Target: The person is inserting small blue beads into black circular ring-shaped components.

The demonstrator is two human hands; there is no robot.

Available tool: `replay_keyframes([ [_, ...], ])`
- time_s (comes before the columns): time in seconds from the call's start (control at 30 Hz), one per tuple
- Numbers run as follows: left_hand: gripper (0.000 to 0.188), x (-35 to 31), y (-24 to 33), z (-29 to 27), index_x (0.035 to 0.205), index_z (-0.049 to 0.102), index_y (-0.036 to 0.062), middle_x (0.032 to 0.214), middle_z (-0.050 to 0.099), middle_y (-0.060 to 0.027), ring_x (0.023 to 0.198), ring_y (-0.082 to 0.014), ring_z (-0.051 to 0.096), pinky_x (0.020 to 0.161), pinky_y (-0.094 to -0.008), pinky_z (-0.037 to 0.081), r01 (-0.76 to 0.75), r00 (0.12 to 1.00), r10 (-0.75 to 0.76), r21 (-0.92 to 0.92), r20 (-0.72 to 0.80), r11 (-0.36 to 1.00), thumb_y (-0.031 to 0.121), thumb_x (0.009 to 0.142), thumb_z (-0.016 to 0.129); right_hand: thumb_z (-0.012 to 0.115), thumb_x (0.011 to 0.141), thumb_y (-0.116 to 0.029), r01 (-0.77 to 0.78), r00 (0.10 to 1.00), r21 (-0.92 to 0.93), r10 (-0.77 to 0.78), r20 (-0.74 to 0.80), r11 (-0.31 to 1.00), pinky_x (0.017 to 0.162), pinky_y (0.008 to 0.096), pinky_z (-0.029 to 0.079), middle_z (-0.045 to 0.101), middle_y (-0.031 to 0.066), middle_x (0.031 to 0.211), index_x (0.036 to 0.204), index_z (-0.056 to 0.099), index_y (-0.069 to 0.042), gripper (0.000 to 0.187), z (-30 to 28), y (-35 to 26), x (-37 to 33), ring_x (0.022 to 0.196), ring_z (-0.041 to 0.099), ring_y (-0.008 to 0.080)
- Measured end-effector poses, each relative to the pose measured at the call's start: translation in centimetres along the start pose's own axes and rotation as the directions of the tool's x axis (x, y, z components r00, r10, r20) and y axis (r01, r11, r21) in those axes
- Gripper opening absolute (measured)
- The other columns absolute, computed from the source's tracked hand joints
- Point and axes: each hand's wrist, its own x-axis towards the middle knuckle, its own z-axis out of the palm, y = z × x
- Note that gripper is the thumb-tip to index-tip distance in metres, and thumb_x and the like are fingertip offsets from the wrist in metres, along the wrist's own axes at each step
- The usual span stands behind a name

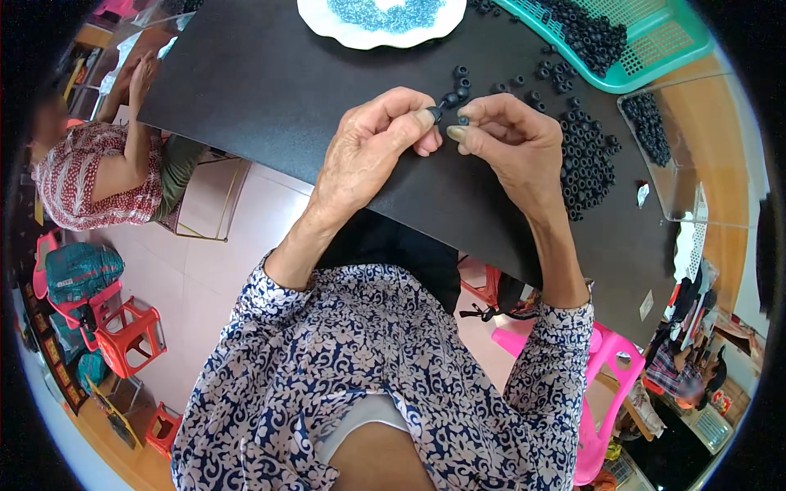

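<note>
Over the dark table (246,98), my left hand (368,151) pinches a small black round piece (435,114) between thumb and forefinger. My right hand (520,143), a short way to its right, holds a tiny bluish piece (463,121) at the tips of its thumb and forefinger. The two pieces look apart. Just beyond my fingertips lie a few loose black pieces (462,82). A large cluster of black ring-shaped pieces (585,164) spreads to the right of my right hand.
A white scalloped plate (360,37) of small blue pieces stands at the far edge. Upper right is a green basket (655,78) with black pieces; beside it, a clear tray (688,184) holds more. Another person (102,168) sits at the left. Red stools (131,335) stand on the floor.
</note>
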Motion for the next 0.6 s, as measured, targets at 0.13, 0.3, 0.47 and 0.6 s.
replay_keyframes([
  [0.13,0.021,-0.2,0.5,0.0,0.101,0.063,0.0001,0.082,0.063,-0.0041,0.078,-0.0098,0.057,0.075,-0.0236,0.046,-0.026,0.999,0.021,0.105,0.049,0.994,0.018,0.096,0.053,0.07,0.08,0.006,0.02,0.999,-0.058,-0.022,-0.045,0.998,0.068,0.0183,0.051,0.066,0.003,0.086,0.093,0.063,0.003,0.015,0.6,0.1,0.0,0.075,0.063,0.0073],
  [0.3,0.021,-0.2,0.2,0.0,0.099,0.065,0.001,0.082,0.063,-0.003,0.078,-0.0098,0.058,0.074,-0.0237,0.046,-0.078,0.995,0.067,0.148,0.078,0.986,0.019,0.094,0.055,0.072,0.077,0.003,0.055,0.993,-0.343,-0.087,-0.08,0.938,0.065,0.017,0.048,0.064,-0.0004,0.079,0.088,0.062,0.001,0.015,0.9,-0.4,-0.3,0.071,0.06,0.0037],
  [0.47,0.015,0.0,-0.3,-0.2,0.1,0.068,0.002,0.089,0.061,-0.0009,0.083,-0.0094,0.057,0.074,-0.0236,0.048,-0.156,0.984,0.136,0.18,0.119,0.971,0.009,0.087,0.065,0.072,0.073,0.003,0.164,0.964,-0.555,-0.252,-0.084,0.815,0.062,0.0182,0.047,0.062,-0.0014,0.073,0.086,0.061,0.0,0.017,0.9,-0.3,-0.2,0.066,0.057,0.0023],
  [0.6,0.016,0.2,-0.8,0.0,0.1,0.068,0.0009,0.096,0.06,-0.0024,0.085,-0.0095,0.058,0.074,-0.0228,0.048,-0.249,0.965,0.221,0.232,0.139,0.94,0.007,0.086,0.067,0.073,0.072,0.001,0.198,0.956,-0.558,-0.284,-0.071,0.806,0.059,0.0203,0.048,0.061,0.0007,0.069,0.084,0.061,-0.002,0.017,1.1,-0.2,-0.1,0.061,0.057,0.0053],
])
